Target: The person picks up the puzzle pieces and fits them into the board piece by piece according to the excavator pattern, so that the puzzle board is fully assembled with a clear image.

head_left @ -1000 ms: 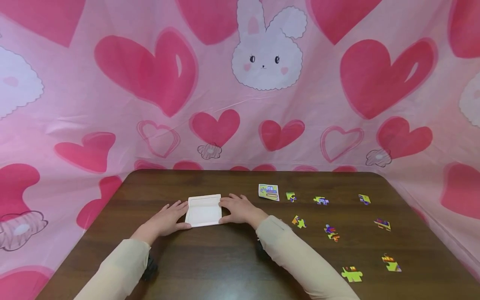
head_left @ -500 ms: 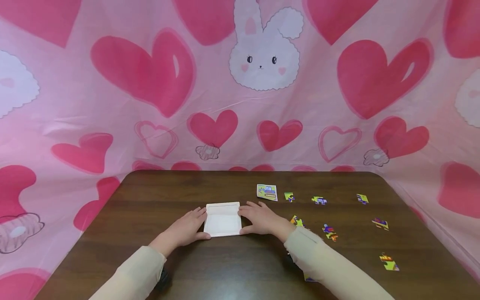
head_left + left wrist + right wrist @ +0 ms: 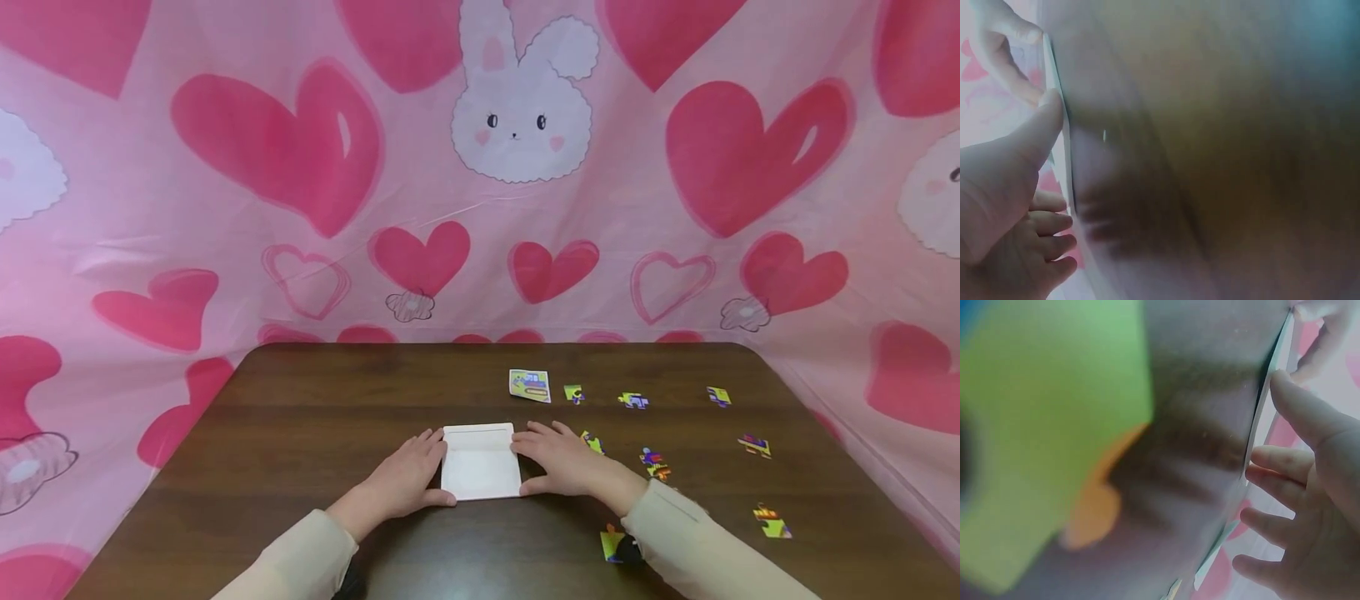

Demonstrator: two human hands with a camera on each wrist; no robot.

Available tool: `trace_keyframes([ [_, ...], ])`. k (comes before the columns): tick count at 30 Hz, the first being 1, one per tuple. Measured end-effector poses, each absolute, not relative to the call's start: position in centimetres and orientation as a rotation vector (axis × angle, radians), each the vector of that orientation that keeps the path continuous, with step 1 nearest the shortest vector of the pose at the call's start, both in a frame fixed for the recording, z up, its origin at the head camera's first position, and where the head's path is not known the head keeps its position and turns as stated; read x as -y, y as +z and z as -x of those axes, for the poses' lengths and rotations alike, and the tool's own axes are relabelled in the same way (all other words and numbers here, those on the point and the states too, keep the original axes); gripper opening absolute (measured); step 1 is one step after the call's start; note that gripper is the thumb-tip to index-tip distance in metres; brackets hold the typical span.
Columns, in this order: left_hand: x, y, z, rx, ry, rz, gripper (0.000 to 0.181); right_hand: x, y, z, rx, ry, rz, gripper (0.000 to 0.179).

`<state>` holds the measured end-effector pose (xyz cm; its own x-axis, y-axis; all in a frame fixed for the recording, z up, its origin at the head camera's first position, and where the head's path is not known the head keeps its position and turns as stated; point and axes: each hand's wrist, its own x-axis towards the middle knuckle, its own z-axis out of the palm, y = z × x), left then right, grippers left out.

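Tray (image 3: 481, 477) slid right and down-frame | my left hand (image 3: 408, 475), right hand (image 3: 561, 463) spread wide against its sides | probably light, stiff; hold there

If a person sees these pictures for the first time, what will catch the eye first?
Probably the pink backdrop with red hearts and a white rabbit, behind the dark brown wood-grain table. Next, the flat white square board on the table, with the left hand and right hand at its two sides. Then perhaps the brightly coloured jigsaw pieces, scattered over the table's right part.
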<state>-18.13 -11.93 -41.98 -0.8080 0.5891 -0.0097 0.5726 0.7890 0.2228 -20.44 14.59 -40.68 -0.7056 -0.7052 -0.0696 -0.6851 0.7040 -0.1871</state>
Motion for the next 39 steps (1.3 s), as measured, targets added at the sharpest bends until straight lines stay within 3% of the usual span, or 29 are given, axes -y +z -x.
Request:
trace_keyframes([
  [5, 11.4, -42.0, 17.5, -2.851, 0.310, -0.917, 0.086, -15.6, -40.4, 19.6, -2.748, -0.253, 1.158, 0.059],
  [26, 10.5, -42.0, 16.4, -2.843, 0.225, -0.919, 0.086, -17.1, -40.8, 18.5, -2.746, -0.337, 1.176, 0.058],
  [39, 10.3, -41.8, 16.5, -2.843, 0.191, -0.936, 0.086, -20.0, -39.7, 24.0, -2.927, -0.666, 1.006, 0.053],
])
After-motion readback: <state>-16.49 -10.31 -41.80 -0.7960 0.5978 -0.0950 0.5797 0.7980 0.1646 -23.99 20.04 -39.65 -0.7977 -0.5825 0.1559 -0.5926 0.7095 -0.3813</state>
